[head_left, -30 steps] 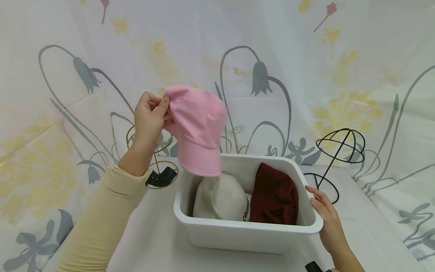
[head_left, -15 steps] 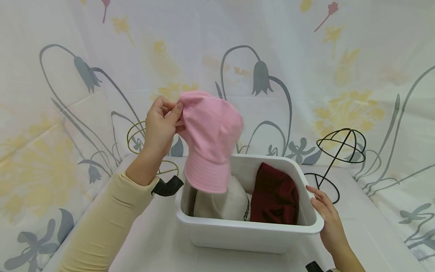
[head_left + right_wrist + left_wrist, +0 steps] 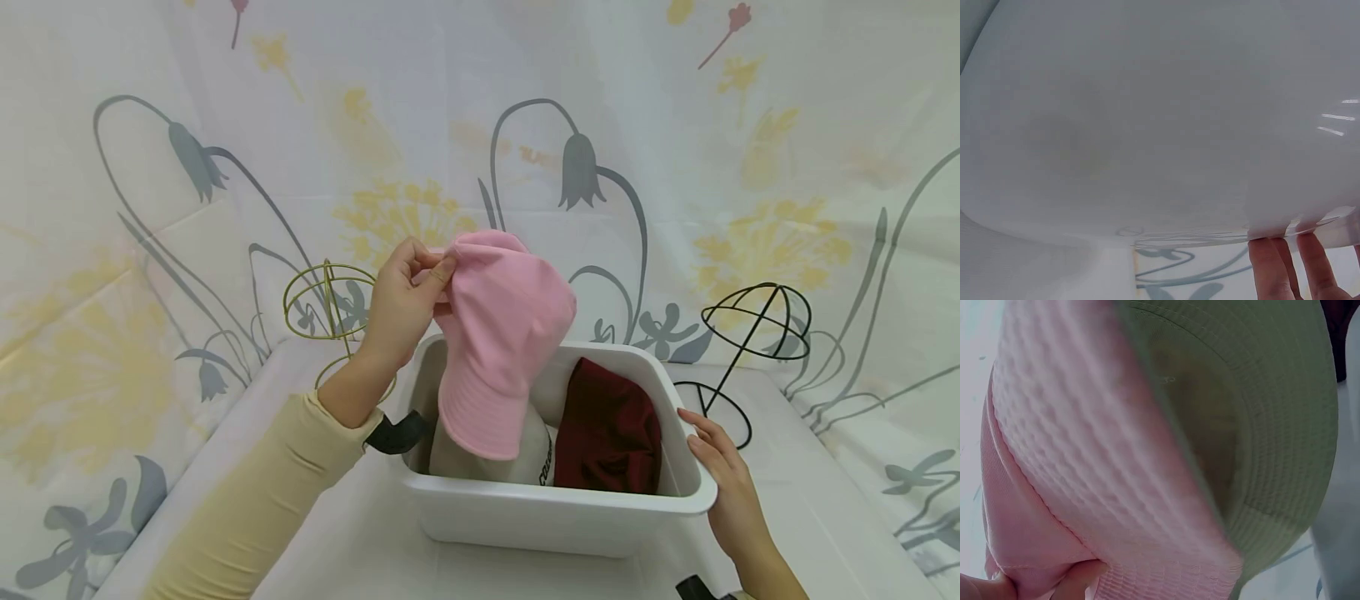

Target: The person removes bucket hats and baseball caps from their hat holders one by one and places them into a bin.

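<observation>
My left hand [image 3: 411, 304] pinches a pink bucket hat [image 3: 504, 333] between thumb and fingers, holding it tilted over a white plastic bin [image 3: 540, 502]. In the left wrist view, the stitched brim of the bucket hat [image 3: 1085, 437] is close up, and the inside looks green. Inside the bin, an off-white cap [image 3: 536, 462] with dark lettering lies partly hidden behind the bucket hat. Beside it is a dark red cloth item [image 3: 609, 429], its exact kind unclear. My right hand [image 3: 731, 496] touches the bin's right rim; its fingers [image 3: 1269, 269] look fairly straight in the right wrist view.
A gold wire hat stand [image 3: 330, 337] stands behind my left forearm, partly covered by it. To the right of the bin is a black wire hat stand [image 3: 738, 346]. The bin sits on a white tabletop [image 3: 352, 533] against a flower-printed cloth [image 3: 435, 100].
My left hand has carried the pink bucket hat rightward and down, from the bin's left side to over its opening, covering more of the off-white cap. The right hand stays at the rim.
</observation>
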